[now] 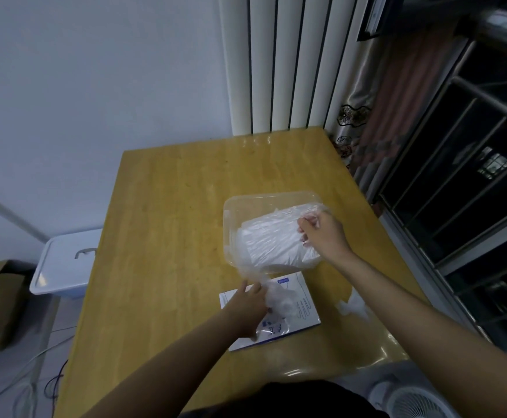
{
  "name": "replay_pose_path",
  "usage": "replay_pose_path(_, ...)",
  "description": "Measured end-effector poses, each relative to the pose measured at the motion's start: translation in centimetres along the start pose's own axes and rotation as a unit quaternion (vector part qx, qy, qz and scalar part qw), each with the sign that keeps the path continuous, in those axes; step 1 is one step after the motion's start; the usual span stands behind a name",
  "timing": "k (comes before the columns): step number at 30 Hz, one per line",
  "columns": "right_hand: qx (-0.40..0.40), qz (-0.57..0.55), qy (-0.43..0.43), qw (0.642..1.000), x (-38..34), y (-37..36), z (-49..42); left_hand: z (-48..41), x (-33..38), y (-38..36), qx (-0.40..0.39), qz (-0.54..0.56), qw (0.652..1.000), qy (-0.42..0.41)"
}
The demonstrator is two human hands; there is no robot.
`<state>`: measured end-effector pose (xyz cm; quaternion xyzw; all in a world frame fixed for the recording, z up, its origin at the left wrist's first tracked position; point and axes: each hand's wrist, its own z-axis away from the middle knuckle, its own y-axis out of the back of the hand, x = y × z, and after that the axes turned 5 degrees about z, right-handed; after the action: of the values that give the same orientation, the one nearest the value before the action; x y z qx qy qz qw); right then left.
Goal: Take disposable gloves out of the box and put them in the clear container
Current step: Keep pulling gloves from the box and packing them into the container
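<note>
We move gloves from box to container, one grip at each end.

On the table (170, 206) the clear container (240, 203) sits just beyond the flat box (303, 315), close enough, we judge, to make each transfer short. A heap of gloves (273, 239) fills the container and spills over its near rim. Our right grip (321, 233) is clenched on the heap's right side, probably to tuck it down. Our left grip (247, 306) pinches a crumpled glove (279, 297) over the box, ready to draw it free. A stray glove (353, 307) lies on the table right of the box.
</note>
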<state>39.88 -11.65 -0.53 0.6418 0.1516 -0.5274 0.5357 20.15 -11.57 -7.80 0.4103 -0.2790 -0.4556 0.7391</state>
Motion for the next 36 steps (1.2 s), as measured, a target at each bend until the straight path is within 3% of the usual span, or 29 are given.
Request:
replay_pose_path(9,-0.027,0.028,-0.003,0.999,0.1,0.9,0.7,-0.5,-0.6,2.0,-0.072,0.068,0.995,0.002)
replay_pose_path(12,-0.026,-0.001,-0.004,1.000,0.0,1.4,0.4,0.7,-2.1,4.9,-0.110,0.183,0.977,0.014)
replay_pose_path(14,-0.037,-0.016,0.005,0.999,-0.2,1.7,0.1,1.6,-3.4,7.0,-0.068,0.303,0.950,0.036)
replay_pose_path(16,-0.048,-0.039,0.014,0.998,-0.6,1.8,-0.3,2.2,-5.0,8.1,0.056,0.422,0.899,0.101)
replay_pose_path(18,-0.057,-0.089,0.027,0.994,-1.4,1.8,-0.7,2.5,-6.3,8.6,0.165,0.513,0.823,0.183)
replay_pose_path(21,-0.086,-0.162,0.054,0.982,-3.1,1.8,-0.6,1.9,-7.2,8.9,0.163,0.642,0.715,0.223)
replay_pose_path(25,-0.153,-0.167,0.051,0.973,-3.8,1.9,-0.6,0.2,-6.9,10.1,0.142,0.780,0.581,0.183)
replay_pose_path(27,-0.174,-0.138,0.038,0.974,-3.3,1.9,-0.8,-0.6,-6.4,10.7,0.179,0.811,0.531,0.169)
replay_pose_path(29,-0.171,-0.132,0.023,0.976,-3.1,2.1,-1.2,-1.2,-6.3,11.4,0.271,0.815,0.485,0.164)
replay_pose_path(30,-0.161,-0.137,0.027,0.977,-3.1,2.2,-1.4,-1.5,-6.4,12.0,0.322,0.799,0.484,0.156)
replay_pose_path(32,-0.127,-0.161,0.045,0.978,-3.4,2.6,-2.2,-1.8,-6.5,13.2,0.397,0.749,0.516,0.125)
replay_pose_path(36,-0.025,-0.171,0.059,0.983,-3.7,2.6,-3.7,-2.8,-7.0,13.6,0.451,0.651,0.603,0.103)
